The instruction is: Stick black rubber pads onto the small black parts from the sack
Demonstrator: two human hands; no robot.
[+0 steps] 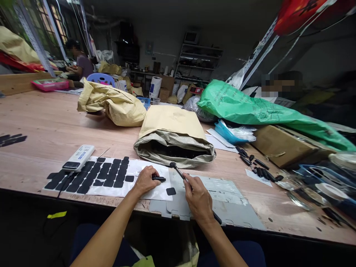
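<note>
My left hand (145,180) rests on a white backing sheet (144,168) and is closed round a small black rod-shaped part (159,178). My right hand (198,197) is closed round a thin metal tool (178,171) with a round dark tip that points up and to the left. One loose black pad (170,191) lies on the sheet between the hands. Several more black pads (96,176) sit in rows on the sheet to the left.
An open tan sack (174,139) lies just beyond my hands. A white remote-like device (78,158) sits at the sheet's left end. Loose black parts (257,165), a cardboard box (283,146) and a green bag (250,107) crowd the right. A person (79,61) sits far left.
</note>
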